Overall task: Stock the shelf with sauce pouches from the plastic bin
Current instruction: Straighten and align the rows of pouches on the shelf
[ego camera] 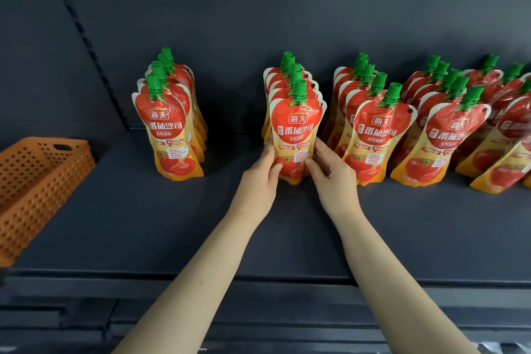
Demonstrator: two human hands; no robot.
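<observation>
Both hands hold one tomato ketchup pouch (296, 129), red and yellow with a green screw cap, standing upright on the dark grey shelf (143, 224). The left hand (260, 178) grips the pouch's lower left edge, with the thumb laid across the front and the other fingers (268, 149) running up the side. The right hand (334, 178) grips the lower right edge in the same way, so the fingers of each hand are clamped on the pouch. Directly behind the pouch, touching it, stands a file of matching pouches (283, 77). To the left of the pouch, well apart, stands a second file (169, 129). Just to the right of the pouch, further files (376, 138) lean rightward. Far to the left of the pouch, an orange perforated plastic bin (37, 181) rests on the same shelf.
</observation>
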